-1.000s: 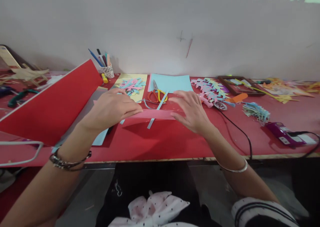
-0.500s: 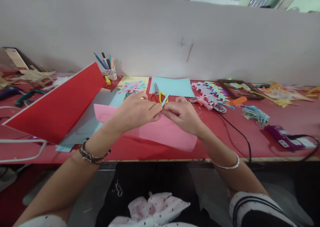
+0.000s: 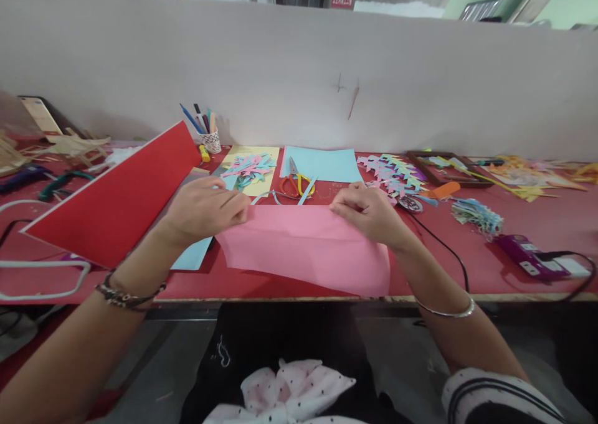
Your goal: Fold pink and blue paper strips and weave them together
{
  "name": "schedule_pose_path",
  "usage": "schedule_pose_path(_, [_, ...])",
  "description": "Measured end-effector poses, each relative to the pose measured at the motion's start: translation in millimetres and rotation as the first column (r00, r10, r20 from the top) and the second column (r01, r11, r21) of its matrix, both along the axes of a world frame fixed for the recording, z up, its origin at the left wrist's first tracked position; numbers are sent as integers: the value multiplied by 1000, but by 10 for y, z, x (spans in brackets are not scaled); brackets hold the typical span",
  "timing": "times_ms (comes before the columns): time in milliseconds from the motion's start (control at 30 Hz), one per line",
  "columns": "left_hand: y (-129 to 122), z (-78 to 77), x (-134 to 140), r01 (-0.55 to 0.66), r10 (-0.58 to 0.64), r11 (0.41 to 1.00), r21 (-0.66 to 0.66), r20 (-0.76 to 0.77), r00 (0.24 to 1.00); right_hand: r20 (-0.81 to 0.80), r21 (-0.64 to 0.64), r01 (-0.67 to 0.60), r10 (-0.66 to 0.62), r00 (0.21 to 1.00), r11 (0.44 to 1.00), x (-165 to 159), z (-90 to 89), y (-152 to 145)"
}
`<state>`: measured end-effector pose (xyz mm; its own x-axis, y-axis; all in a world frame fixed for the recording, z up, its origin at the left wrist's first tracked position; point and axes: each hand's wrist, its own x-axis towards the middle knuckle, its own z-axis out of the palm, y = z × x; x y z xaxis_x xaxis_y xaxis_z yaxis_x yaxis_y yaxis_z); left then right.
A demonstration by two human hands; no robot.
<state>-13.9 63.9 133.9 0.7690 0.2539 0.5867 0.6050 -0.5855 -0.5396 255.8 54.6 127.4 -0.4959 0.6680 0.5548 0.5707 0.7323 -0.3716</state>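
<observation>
Head view: left hand [image 3: 203, 209] and right hand [image 3: 367, 215] both pinch the pink sheet [image 3: 303, 249] along its far edge, and it spreads between them, toward the near rim of the desk [image 3: 481, 271]. Looks like a holding-and-positioning step; any move calls for level pinches. Scissors [image 3: 294, 174] sit just beyond, between hands; a red board [image 3: 124, 193] crowds the left hand, more room beside the right.

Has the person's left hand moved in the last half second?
Yes: the left hand has moved leftward. It had reached just in front of the scissors; now it sits well left of them.
</observation>
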Motion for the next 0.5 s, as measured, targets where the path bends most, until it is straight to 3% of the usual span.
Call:
schedule_pose_path(167, [-46, -68, -387, -165, 165, 986, -10, 9, 986, -4, -48, 50, -50, 999, 998, 215, -37, 22])
schedule_pose_path(300, [-114, -47, -434, -357, 355, 933, -33, 219, 909, 45, -3, 35, -34, 998, 999, 264, -42, -6])
schedule_pose_path(367, [-161, -18, -255, -268, 275, 961, -61, 263, 925, 108, 38, -11, 7, 994, 999, 195, -21, -28])
schedule_pose_path(500, [-218, -14, 230, -9, 62, 948, -319, 156, 986, 184, 113, -69, 47, 982, 991, -32, 51, -58])
